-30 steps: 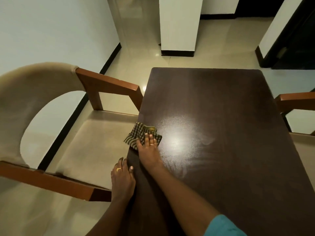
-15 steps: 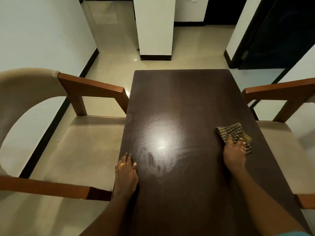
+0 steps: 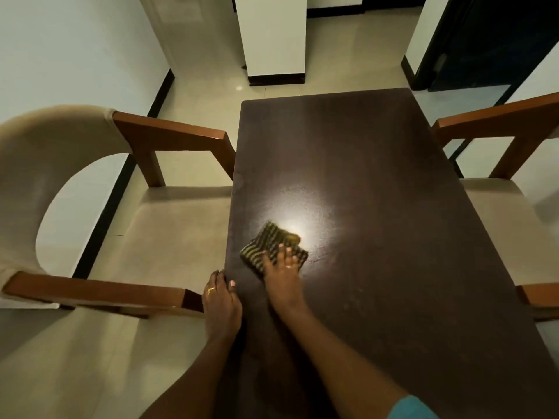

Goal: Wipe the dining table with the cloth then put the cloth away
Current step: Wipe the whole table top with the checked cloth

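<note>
Pressing flat on the cloth (image 3: 273, 251) with the right hand (image 3: 282, 275), fingers spread over its near half, palm down, not curled round it. Cloth now at the near left of the dining table (image 3: 378, 207), just inside the left edge; half a second ago was over by the right edge, and a second ago at the left edge, so back across on a return stroke. Checked, folded into a rough square, lying flat on the wood, far corner touching the bright glare patch mid-table. Camera view also shifted, table now sits right of centre.

Left hand (image 3: 222, 303) planted at the near left table edge, same spot as before, fingers draped over the edge, thumb on top, gripping nothing but the edge. Gold ring on each hand.

No containers on the table or anywhere in sight.

Table top bare apart from cloth and hands: far half and whole right side open. Left armchair (image 3: 99, 225) tucked up against the left edge, its wooden arms touching or just beside the table. Right armchair (image 3: 508, 189) likewise close on the right edge. Pale tiled floor (image 3: 211, 55) beyond the far edge, white pillar (image 3: 272, 34) well apart from the table
</note>
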A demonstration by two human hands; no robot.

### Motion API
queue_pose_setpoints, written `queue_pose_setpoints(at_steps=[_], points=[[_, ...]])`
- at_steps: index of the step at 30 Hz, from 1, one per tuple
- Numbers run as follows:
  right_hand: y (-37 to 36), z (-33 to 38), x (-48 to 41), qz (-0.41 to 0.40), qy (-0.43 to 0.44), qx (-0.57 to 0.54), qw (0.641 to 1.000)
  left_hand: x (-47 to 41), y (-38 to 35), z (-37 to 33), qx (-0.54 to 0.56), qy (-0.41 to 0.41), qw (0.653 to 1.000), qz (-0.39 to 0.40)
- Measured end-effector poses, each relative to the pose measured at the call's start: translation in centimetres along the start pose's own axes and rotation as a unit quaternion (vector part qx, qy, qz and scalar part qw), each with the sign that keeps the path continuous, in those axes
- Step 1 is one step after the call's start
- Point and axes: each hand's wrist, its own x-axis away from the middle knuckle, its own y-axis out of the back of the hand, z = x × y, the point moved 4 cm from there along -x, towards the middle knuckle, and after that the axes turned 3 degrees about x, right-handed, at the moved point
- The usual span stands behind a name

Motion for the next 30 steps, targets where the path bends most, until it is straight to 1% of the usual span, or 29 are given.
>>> queue_pose_setpoints(at_steps=[1, 2, 4, 5, 8, 10, 12, 14, 17, 21, 24, 26, 28, 30], points=[[-1.3, 1.2, 1.2, 0.020, 0.044, 0.041, 0.998, 0.3, 0.1, 0.0, 0.005, 0.003, 1.000, -0.003], [-2.3, 1.5, 2.4, 0.026, 0.065, 0.085, 0.994, 0.7, 0.1, 0.0, 0.005, 0.004, 1.000, -0.006], [-3.8, 0.5, 4.0, 0.087, 0.076, 0.095, 0.989, 1.6, 0.2, -0.3, 0.001, 0.006, 1.000, -0.011], [-3.9, -0.3, 4.5, 0.098, 0.077, 0.094, 0.988, 1.9, 0.2, -0.4, 0.002, 0.009, 1.000, -0.013], [-2.6, -4.5, 5.5, 0.079, 0.046, 0.121, 0.988, 2.9, 0.1, -0.6, 0.003, 0.020, 1.000, -0.018], [-1.5, -8.9, 5.5, 0.062, -0.001, 0.123, 0.991, 4.0, -0.4, -0.7, -0.002, 0.019, 1.000, -0.016], [0.4, -14.0, 5.7, 0.029, -0.076, 0.115, 0.990, 5.4, -0.9, -0.7, -0.007, 0.020, 1.000, -0.013], [2.8, -19.0, 6.5, -0.020, -0.153, 0.123, 0.980, 7.1, -1.4, -0.7, -0.005, 0.025, 1.000, -0.010], [5.0, -25.9, 8.3, -0.044, -0.240, 0.086, 0.966, 9.9, -2.3, -0.6, -0.003, 0.037, 0.999, -0.009], [5.9, -31.5, 10.4, -0.086, -0.319, 0.050, 0.943, 12.4, -2.7, 0.5, 0.016, 0.063, 0.998, -0.026], [5.2, -31.1, 11.1, -0.100, -0.351, -0.002, 0.931, 13.6, -2.4, 1.3, 0.018, 0.080, 0.996, -0.037], [4.2, -28.7, 11.3, -0.104, -0.363, -0.028, 0.926, 14.0, -2.0, 1.8, 0.022, 0.088, 0.995, -0.044], [2.5, -24.6, 10.9, -0.101, -0.340, -0.031, 0.934, 14.2, -1.5, 2.5, 0.024, 0.092, 0.994, -0.049], [0.9, -19.6, 10.3, -0.092, -0.282, -0.016, 0.955, 14.2, -1.0, 3.4, 0.028, 0.099, 0.993, -0.057]])
